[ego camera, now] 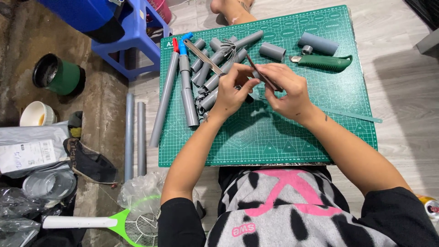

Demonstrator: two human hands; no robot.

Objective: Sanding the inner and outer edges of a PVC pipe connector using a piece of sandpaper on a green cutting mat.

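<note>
My left hand [232, 90] and my right hand [286, 89] meet above the middle of a green cutting mat [274, 137]. Between their fingertips they hold a short grey pipe piece [256, 74]. A thin dark stick-like tool [261, 73] runs diagonally through my right fingers and against that piece. Several grey pipe sections [215, 68] lie in a heap on the mat just left of my left hand, with a metal cutter [203, 56] lying across them.
A green-handled knife [325, 62] and two short grey tubes [318, 43] lie at the mat's far right. A long strip [356, 116] rests right of my wrist. Long pipes [135, 135], a blue stool [132, 34], a green bucket [57, 73] and a racket-shaped swatter [114, 223] stand left.
</note>
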